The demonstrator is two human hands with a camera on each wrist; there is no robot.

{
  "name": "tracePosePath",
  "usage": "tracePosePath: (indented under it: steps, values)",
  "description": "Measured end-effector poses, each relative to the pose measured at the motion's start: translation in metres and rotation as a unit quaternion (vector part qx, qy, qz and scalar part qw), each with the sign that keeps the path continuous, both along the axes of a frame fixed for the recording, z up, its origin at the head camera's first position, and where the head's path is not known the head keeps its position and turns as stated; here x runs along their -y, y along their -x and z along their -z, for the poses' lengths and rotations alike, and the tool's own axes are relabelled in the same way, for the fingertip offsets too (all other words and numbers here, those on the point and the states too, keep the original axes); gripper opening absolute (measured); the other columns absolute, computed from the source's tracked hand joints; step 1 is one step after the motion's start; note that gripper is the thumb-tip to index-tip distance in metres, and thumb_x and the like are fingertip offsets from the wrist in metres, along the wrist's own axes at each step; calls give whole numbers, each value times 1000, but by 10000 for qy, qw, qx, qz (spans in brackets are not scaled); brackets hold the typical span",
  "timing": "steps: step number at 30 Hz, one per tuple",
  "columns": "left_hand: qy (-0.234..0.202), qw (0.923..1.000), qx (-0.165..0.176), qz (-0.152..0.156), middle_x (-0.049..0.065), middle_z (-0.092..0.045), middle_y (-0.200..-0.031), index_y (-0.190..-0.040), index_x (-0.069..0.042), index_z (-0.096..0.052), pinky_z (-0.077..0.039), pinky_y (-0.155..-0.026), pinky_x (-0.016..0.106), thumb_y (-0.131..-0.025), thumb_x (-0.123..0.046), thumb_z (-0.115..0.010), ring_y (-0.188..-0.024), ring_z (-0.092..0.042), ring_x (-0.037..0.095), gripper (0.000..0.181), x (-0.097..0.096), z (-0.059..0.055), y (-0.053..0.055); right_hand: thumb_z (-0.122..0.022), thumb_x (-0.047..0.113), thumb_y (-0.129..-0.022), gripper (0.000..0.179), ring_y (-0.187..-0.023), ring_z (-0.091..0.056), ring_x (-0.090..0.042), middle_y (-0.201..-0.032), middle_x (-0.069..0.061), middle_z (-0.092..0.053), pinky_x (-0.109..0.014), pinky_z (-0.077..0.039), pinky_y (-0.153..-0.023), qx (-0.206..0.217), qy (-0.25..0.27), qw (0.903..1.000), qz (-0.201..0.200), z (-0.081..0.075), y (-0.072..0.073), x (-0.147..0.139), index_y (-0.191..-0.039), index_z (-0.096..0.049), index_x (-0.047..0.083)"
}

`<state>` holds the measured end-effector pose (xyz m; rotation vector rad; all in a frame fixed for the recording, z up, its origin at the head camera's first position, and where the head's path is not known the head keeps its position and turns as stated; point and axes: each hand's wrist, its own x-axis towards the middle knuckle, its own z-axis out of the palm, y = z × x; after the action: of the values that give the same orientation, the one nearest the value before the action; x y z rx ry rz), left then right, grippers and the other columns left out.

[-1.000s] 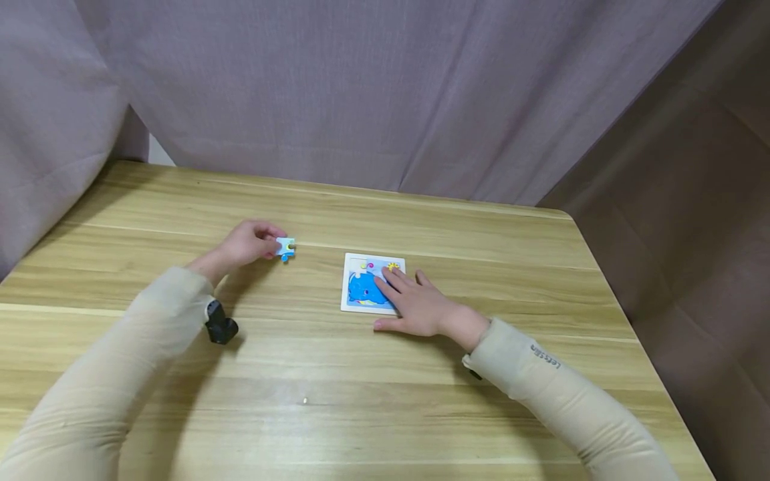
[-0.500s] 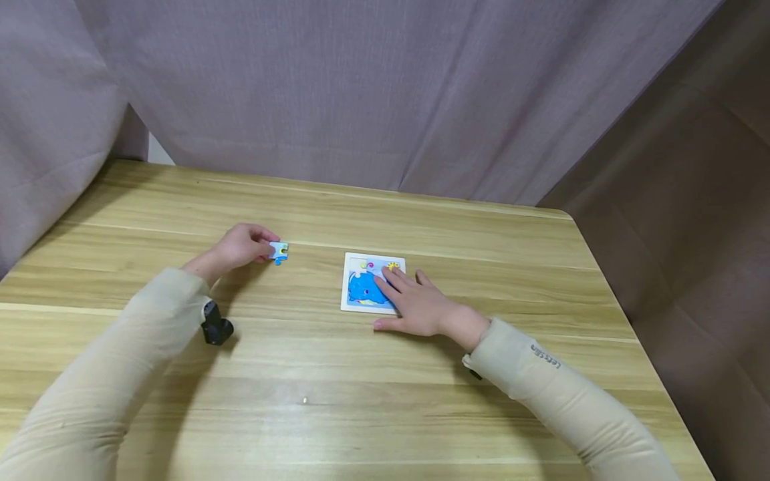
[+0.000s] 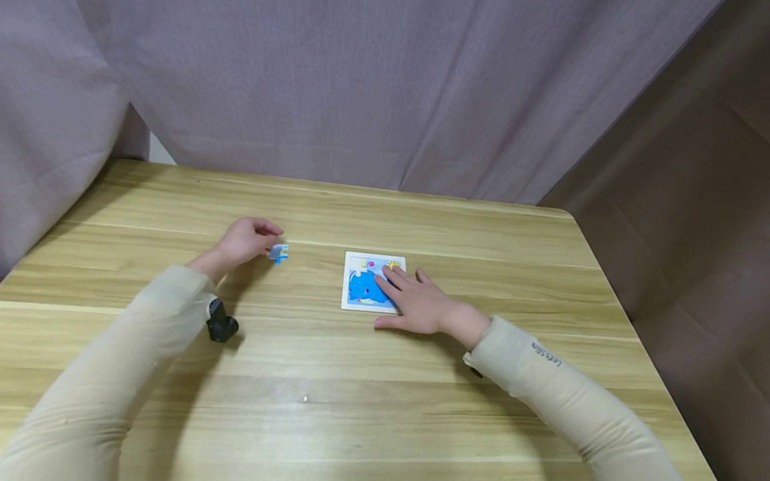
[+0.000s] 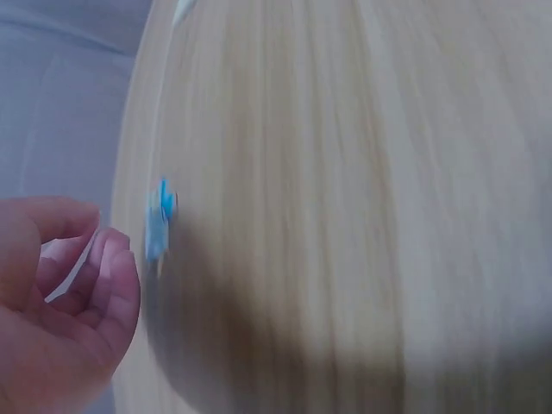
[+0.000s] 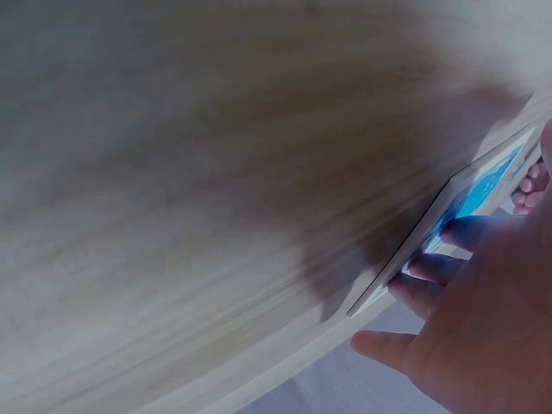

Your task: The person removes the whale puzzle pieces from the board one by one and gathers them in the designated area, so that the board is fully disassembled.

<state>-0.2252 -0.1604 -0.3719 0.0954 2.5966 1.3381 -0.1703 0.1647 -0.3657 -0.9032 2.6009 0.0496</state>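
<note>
The two hands are well apart over the wood-grained worktop [image 3: 337, 361]. The left hand [image 3: 242, 242] is beside a small pale-blue puzzle piece [image 3: 279, 252] on the worktop's left part; its thumb and fingers are loosely bent and hold nothing, and the left wrist view shows a gap between fingertips and piece. Blur there hides whether the piece lies quite flat. The right hand [image 3: 421, 307] rests, fingers straight and spread, across the right side of a white-framed puzzle [image 3: 345, 284], which lies flat near the middle of the worktop, to the right of the piece. Its picture shows a blue animal and a yellow sun [image 3: 394, 264], with a pale patch at the upper left; the hand covers some of it. Behind hangs a greyish curtain [image 3: 289, 87].
</note>
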Motion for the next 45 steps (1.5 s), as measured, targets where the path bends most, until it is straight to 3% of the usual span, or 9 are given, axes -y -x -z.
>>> tracePosePath:
  steps: [7, 15, 24, 35, 45]
  values:
    - [-360, 9992, -15, 152, 16, -60, -98, -115, 7, -58, -46, -61, 16, -91, -9, -53, -69, -53, 9, 30, -26, -2, 3, -43, 66, -87, 85, -145, -13, -28, -157, -11, -13, -60, -11, -114, -88, 98, 9999, -47, -1, -1, -2, -151, -16, 17]
    - [-686, 9957, 319, 530, 22, -59, -107, -120, 7, -54, -53, -76, 28, -93, -8, -51, -81, -60, 21, 31, -63, -3, 3, -42, 67, -87, 86, -145, -12, -24, -157, -8, -14, -58, -9, -116, 98, 56, 9999, 70, -3, 1, -5, -151, -15, 16]
    - [-809, 9917, 561, 832, 21, -58, -112, -123, 7, -53, -54, -80, 30, -93, -9, -50, -95, -60, 26, 33, -94, -2, 1, -45, 65, -87, 87, -145, -12, -23, -157, -7, -15, -57, -8, -116, 352, 20, 9993, 120, -10, 2, -6, -150, -18, 11]
    - [-907, 9870, 805, 1055, 20, -57, -114, -124, 4, -53, -53, -88, 33, -95, -12, -49, -96, -57, 22, 34, -112, 1, -2, -46, 64, -87, 86, -145, -12, -24, -157, -9, -15, -58, -9, -116, 352, 52, 9993, 72, -9, 1, -7, -150, -19, 10]
    - [-766, 9870, 947, 1051, 19, -60, -113, -124, 3, -53, -53, -81, 27, -96, -15, -48, -95, -61, 22, 33, -120, 1, -3, -45, 65, -87, 87, -145, -12, -24, -157, -8, -15, -58, -9, -115, 279, 21, 9996, 40, -9, 0, -7, -150, -20, 11]
